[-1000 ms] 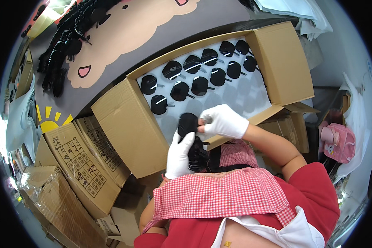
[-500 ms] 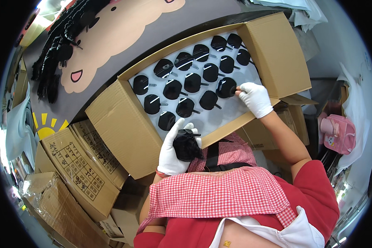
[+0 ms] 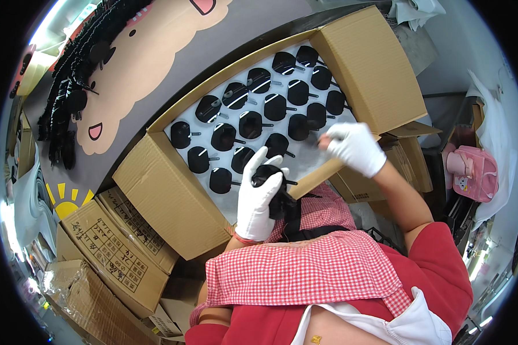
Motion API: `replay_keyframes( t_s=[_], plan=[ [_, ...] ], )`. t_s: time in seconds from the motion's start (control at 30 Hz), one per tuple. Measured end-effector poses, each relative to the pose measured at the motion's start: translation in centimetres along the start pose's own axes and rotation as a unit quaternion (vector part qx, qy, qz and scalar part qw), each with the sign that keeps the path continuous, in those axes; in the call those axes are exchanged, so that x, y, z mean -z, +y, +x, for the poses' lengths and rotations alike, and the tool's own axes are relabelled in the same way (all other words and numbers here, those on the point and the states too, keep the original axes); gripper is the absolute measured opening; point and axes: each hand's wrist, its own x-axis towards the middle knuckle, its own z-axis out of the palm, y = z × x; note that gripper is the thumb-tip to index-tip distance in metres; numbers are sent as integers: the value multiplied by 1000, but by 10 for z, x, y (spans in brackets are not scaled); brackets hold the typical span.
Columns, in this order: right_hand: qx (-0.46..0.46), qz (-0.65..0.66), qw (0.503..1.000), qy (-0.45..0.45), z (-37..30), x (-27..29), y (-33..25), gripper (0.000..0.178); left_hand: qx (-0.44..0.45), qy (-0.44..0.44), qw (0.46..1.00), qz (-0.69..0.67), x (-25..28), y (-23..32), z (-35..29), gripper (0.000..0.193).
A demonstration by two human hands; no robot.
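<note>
My left hand (image 3: 256, 198), in a white glove, is closed round a bunch of black pieces (image 3: 282, 198) at the carton's near edge. A glossy round face and a short stem show among them. To the right, my right hand (image 3: 358, 150), in a glove with bare fingertips, hovers above the near right part of the carton. Its fingertips are blurred, so what they hold, if anything, cannot be made out. Nearest to it are black glossy discs (image 3: 298, 127), each with a short tab, lying in slanting rows on a white sheet (image 3: 305, 158).
The open carton (image 3: 172, 198) has flaps folded out left and right (image 3: 371, 69). Black fringed strands (image 3: 69, 109) hang over the cartoon-printed table (image 3: 155, 63). Marked cartons (image 3: 112, 241) stand at lower left; a pink bag (image 3: 475, 174) is at far right.
My right hand has drawn back from the disc it was touching. The front row now holds more discs toward its right end. My left hand has risen slightly with the bunch; the whole view has shifted.
</note>
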Motion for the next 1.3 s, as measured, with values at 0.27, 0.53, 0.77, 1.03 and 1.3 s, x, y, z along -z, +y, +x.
replay_keyframes(
  t_s=[0.27, 0.53, 0.77, 1.03, 1.3],
  plan=[
    [-18, 108, 979, -170, -27, -40, -87, 28, -133, 65, 975, 165, 10, -4, -15, 50],
    [-4, 79, 976, -205, -13, -76, -88, 22, -121, 89, 970, 193, 31, 7, -46, 50],
    [29, 22, 983, -180, -12, -100, -87, 21, -131, 245, 959, 57, 70, 62, -93, 47],
    [42, -204, 974, -85, -24, -77, -37, 17, -102, -19, 961, -255, 125, 90, -95, 52],
    [-42, -273, 961, -4, -29, -2, 19, 12, -128, 11, 925, 358, 48, 80, -50, 41]
  ],
)
